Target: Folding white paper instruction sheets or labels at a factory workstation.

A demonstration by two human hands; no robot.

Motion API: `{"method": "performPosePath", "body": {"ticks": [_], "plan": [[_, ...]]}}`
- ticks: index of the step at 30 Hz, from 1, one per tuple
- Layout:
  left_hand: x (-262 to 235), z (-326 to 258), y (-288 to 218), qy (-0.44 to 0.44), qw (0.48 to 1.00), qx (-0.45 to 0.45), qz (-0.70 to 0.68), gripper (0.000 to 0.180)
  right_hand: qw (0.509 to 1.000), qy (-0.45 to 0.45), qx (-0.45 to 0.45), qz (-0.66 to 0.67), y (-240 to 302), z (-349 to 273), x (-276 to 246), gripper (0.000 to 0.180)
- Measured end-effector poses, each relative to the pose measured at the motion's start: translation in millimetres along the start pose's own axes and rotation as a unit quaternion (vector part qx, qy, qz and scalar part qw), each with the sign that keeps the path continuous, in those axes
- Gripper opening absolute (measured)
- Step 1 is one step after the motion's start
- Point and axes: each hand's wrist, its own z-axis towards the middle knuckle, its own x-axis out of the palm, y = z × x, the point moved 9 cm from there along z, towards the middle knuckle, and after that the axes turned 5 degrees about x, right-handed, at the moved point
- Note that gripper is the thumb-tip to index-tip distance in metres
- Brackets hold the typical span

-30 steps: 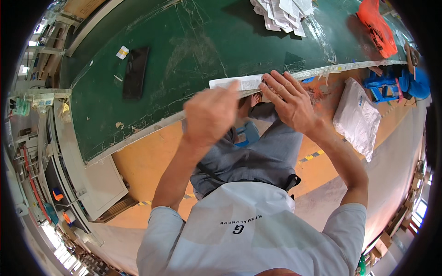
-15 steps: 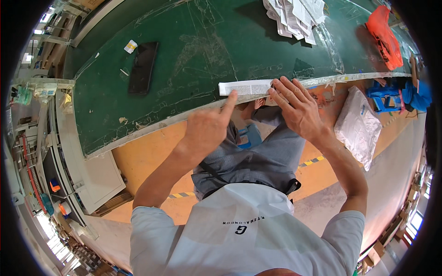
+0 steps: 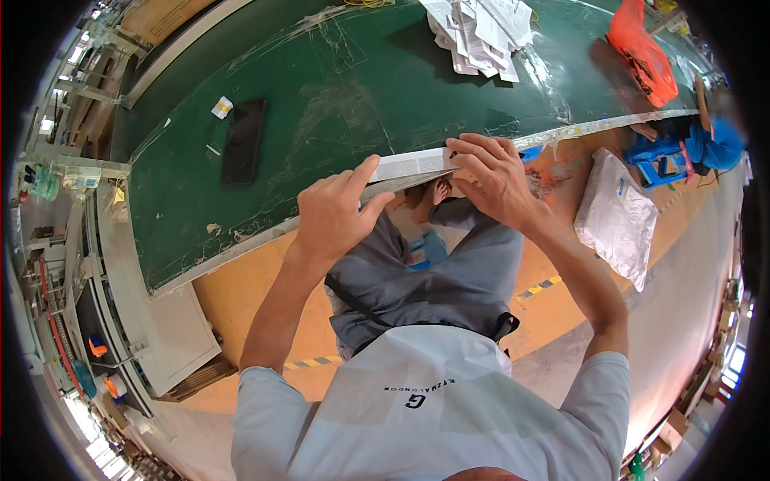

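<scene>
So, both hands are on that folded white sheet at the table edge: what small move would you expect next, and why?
Probably a thumb run along the fold. The left hand pinches one end of the white sheet and the right hand presses the other flat on the green table, so the crease looks ready to sharpen.

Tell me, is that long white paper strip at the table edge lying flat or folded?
Flat, seemingly: the long white paper strip lies along the green table edge, pressed by both hands; folds cannot be told.

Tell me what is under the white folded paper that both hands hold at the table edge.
The green table lies under the far part of the white folded paper. The left hand and right hand cover its ends, so what is beneath there is hidden.
</scene>
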Motion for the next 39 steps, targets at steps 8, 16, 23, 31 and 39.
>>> {"method": "performPosePath", "body": {"ticks": [8,16,23,31,39], "plan": [[24,-2,-4,0.035,0.999,0.010,0.041,0.036,0.994,-0.025,0.057,0.091,-17,3,-9,0.056],[23,0,-5,0.013,0.999,0.025,0.016,0.033,0.994,-0.057,0.026,0.086,-19,6,-13,0.033],[21,3,0,-0.011,1.000,0.019,0.004,0.025,0.980,-0.075,0.016,0.184,-25,11,-21,0.015],[17,4,14,0.002,0.983,-0.130,-0.128,0.015,0.956,-0.228,0.110,0.148,-4,27,-81,0.037],[93,-43,6,-0.014,0.663,-0.423,-0.617,0.028,0.990,-0.136,-0.043,0.011,62,19,-14,0.060]]}}
